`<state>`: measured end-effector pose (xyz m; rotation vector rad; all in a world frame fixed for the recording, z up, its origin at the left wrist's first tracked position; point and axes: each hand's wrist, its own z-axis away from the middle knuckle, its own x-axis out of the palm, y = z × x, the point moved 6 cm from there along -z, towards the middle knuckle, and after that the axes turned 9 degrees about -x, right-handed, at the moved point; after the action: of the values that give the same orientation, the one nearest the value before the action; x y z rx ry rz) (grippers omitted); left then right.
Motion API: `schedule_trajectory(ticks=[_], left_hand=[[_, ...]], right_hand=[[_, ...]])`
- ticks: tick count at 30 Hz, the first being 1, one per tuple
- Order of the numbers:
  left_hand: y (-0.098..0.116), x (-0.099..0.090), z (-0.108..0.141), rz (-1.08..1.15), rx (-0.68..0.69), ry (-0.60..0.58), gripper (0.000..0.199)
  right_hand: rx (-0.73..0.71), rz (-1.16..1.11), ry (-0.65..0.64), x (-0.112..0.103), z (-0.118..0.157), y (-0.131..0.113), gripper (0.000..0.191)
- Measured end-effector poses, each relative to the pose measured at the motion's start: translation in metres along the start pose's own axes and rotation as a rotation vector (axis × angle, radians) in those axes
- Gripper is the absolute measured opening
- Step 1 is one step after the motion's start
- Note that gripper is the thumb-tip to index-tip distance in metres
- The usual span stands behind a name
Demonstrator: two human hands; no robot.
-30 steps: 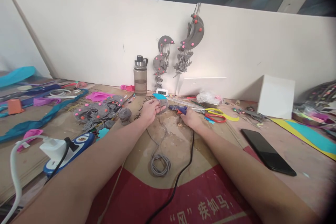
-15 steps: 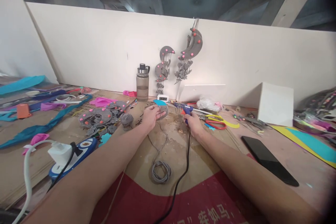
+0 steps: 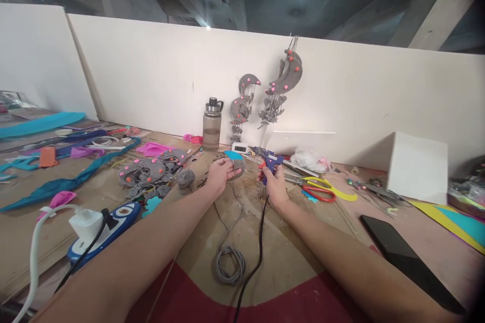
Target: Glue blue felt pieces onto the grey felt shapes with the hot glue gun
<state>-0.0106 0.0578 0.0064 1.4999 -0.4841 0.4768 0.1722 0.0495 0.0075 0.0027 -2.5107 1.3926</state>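
Between the fingers of my left hand is a grey felt piece, with a bright blue piece at its upper edge. Grey yarn trails from below this hand to a loose coil on the cardboard. My right hand is wrapped round the handle of a blue glue gun, its nozzle pointing left toward the felt piece, a short gap away. A black cord runs down from the gun. Left of my left hand sits a small grey yarn ball.
A water bottle stands by the white board, where grey moon-shaped hangings hang. Scissors and a phone lie at right. A power strip and grey felt pieces are at left.
The glue gun has been raised off the table and its nozzle brought closer to the felt piece. The camera view has shifted slightly, moving the scene down and right.
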Motion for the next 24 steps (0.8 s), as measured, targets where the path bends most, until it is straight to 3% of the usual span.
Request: schedule_trajectory(ticks=[4,10,17,24], left_hand=[[0.000,-0.001,0.000,-0.002,0.010,0.009,0.017],[-0.004,-0.003,-0.005,-0.024,0.004,0.004,0.018],[-0.004,-0.002,-0.005,-0.076,0.006,0.012,0.020],[-0.002,-0.003,-0.005,-0.084,0.045,0.009,0.023]], right_hand=[[0.026,-0.036,0.011,-0.001,0.004,-0.002,0.035],[0.219,-0.046,-0.027,0.002,0.007,0.011,0.036],[0.164,-0.100,-0.068,0.006,0.009,0.002,0.041],[0.019,0.005,-0.129,0.008,0.015,-0.011,0.033]])
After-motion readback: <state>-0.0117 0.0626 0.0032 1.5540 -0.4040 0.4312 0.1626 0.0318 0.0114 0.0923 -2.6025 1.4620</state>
